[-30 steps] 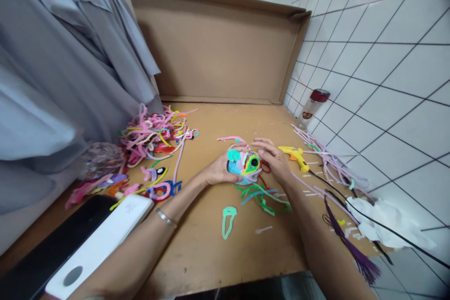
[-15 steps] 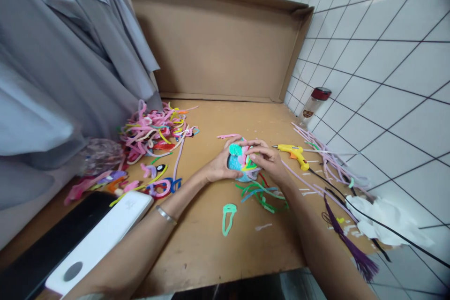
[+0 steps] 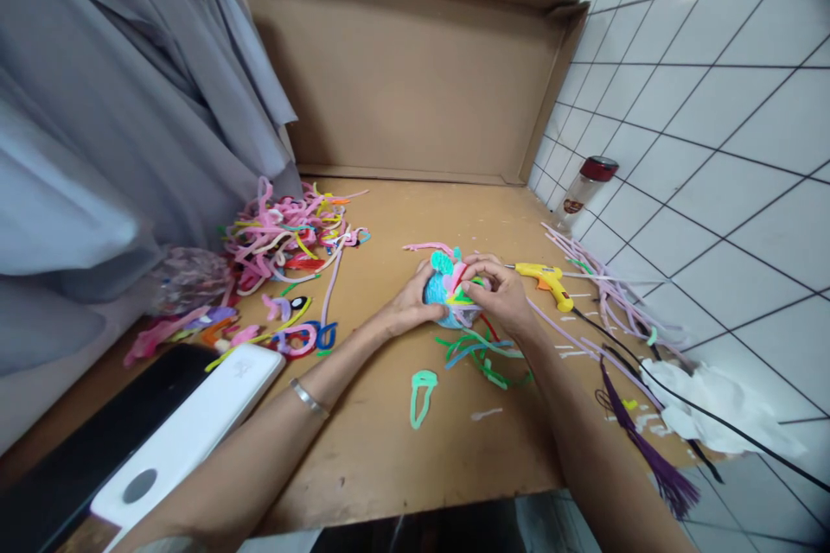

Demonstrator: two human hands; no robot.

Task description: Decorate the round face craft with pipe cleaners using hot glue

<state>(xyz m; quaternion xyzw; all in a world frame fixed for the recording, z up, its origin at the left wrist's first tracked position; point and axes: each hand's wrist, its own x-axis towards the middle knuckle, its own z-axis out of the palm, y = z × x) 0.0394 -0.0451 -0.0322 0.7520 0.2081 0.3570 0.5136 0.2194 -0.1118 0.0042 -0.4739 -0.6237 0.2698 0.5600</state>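
In the head view, the fuzzy pipe-cleaner figure (image 3: 438,297) sits between the two hands, just above the middle of the counter (image 3: 363,458). The left hand (image 3: 410,302) cups its blue side, the fingers curved round the far edge and the thumb on the near one. The right hand (image 3: 499,289) works at the pink, yellow and green front with its fingers drawn narrow; whether they pinch a loose piece, I cannot tell.

It looks light, with a soft nap over bendable wire, so it should give under pressure rather than slip. The rounded blue body seems the best place to hold; the small turquoise lobes (image 3: 442,263) on top would probably bend or pull loose.

The counter is brown and flat, with a mint-green loop (image 3: 423,397) and green stems (image 3: 486,367) near the hands. A yellow glue gun (image 3: 545,278) lies just beyond the right hand, its cord trailing past a white crumpled tissue (image 3: 706,406). A tangled pile of pipe cleaners (image 3: 285,233) lies on the left, by grey cloth (image 3: 143,121). A cardboard panel (image 3: 402,86) stands at the back; a white tiled wall (image 3: 726,138) closes the right side.
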